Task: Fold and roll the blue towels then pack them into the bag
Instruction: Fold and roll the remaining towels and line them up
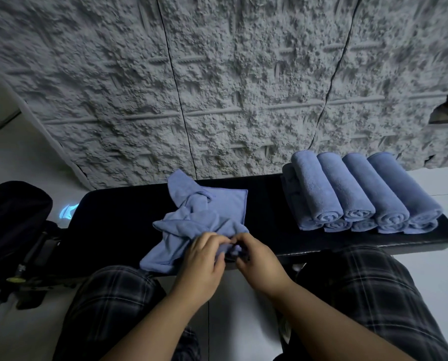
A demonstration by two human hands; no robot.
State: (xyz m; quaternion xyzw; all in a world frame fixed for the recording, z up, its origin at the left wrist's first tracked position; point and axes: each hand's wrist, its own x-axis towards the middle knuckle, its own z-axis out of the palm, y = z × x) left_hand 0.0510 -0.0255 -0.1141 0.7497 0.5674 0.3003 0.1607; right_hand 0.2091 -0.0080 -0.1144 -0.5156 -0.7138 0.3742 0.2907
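Head view: both hands' fingers (219,239) pinched on crumpled blue towel (191,225) edge.

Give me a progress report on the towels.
Done: a stack of rolled towels sits on the bench, two layers deep. In hand: left hand and right hand pinch an edge of the loose towels, still crumpled. Left: folding and rolling these, then packing everything; nothing shows inside the black bag yet.
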